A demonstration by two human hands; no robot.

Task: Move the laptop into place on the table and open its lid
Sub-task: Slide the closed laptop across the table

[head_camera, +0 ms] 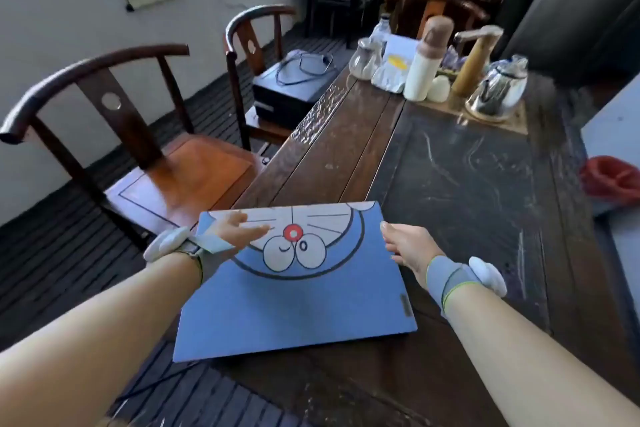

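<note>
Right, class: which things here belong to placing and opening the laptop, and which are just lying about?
Job: laptop, lid shut; table; left hand; right hand.

Lying about: kettle, flask, glass jar, chairs, black box.

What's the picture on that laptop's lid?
The closed blue laptop's lid carries a white cartoon cat face with a red nose, seen in the head view.

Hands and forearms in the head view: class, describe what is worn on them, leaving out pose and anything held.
Both forearms are bare, with no sleeves. The left hand and right hand each wear a grey wrist strap edged in bright green, carrying a rounded white pod. No gloves or rings are visible.
</note>
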